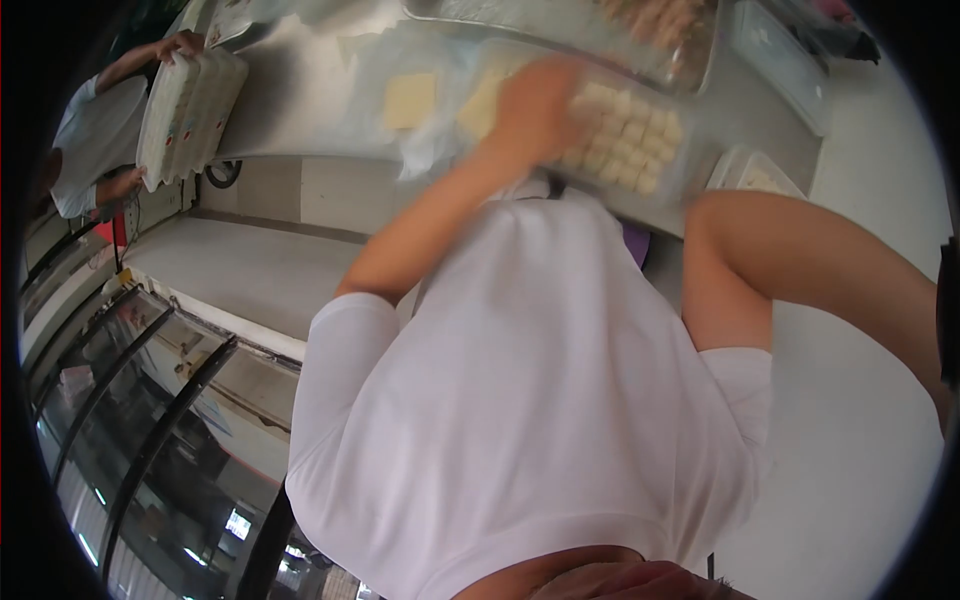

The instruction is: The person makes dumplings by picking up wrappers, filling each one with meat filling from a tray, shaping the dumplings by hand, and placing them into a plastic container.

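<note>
My left hand [540, 110], blurred by motion, is over a shallow translucent tray [680, 185] near the front edge of the metal table. Rows of small pale, rounded pieces [630, 140] fill the tray's right part. What the hand holds, if anything, cannot be made out. Left of it, a pale yellow square stack [410, 100] lies on crumpled clear plastic [368, 95]. My right arm is bent back toward the right edge of the view, and its hand is out of sight.
A metal tray [560, 28] with pinkish pieces [660, 20] stands at the back. On the right are a translucent lid or tray [780, 65] and a small white container [755, 175]. At the upper left, another person's hands [182, 45] hold stacked white trays [195, 115].
</note>
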The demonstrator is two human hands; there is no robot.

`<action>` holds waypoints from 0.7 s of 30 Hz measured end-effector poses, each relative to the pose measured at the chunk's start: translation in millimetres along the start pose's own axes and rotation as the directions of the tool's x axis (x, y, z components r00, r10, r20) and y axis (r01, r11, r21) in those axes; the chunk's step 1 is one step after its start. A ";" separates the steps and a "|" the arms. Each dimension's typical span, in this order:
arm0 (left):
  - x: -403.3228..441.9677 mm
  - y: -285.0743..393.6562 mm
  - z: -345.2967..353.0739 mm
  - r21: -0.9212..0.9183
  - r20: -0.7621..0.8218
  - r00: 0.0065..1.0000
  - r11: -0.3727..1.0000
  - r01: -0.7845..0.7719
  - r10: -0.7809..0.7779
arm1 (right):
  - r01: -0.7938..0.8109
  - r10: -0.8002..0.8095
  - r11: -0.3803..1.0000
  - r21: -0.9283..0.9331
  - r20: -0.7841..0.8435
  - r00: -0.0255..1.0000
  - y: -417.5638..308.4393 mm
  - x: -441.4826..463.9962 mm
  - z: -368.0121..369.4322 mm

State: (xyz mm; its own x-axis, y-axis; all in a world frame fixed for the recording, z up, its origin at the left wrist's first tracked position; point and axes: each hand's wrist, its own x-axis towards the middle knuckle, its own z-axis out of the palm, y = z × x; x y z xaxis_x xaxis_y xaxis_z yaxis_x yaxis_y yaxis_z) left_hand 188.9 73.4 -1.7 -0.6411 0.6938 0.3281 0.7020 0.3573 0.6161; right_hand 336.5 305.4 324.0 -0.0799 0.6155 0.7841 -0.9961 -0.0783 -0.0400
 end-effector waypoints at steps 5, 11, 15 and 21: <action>-30.3 -34.9 -4.4 0.331 0.263 0.925 0.927 0.179 -0.273 | -0.246 0.231 0.959 -0.144 -0.111 0.967 10.6 -42.0 -36.7; -26.0 -52.3 -10.2 0.093 0.269 0.935 0.973 0.212 -0.230 | -0.498 0.436 0.808 -0.315 -0.247 0.865 26.6 -118.9 -96.5; -27.4 -56.7 -19.9 0.037 0.287 0.898 0.940 0.339 -0.335 | -0.742 0.607 0.522 -0.421 -0.426 0.670 30.9 -177.5 -105.0; -29.8 -39.9 -4.5 0.224 0.238 0.927 0.945 0.239 -0.291 | -0.821 0.646 -0.047 -0.569 -0.644 0.409 20.2 -230.2 -115.5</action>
State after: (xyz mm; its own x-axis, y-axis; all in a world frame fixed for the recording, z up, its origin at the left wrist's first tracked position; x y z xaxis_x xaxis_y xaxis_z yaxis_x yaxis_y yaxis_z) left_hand 178.6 35.7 -32.8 -0.7245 0.6878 -0.0454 0.5797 0.6436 0.4996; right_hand 330.5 252.7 71.2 -0.6997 0.7069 -0.1039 0.0915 -0.0556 -0.9942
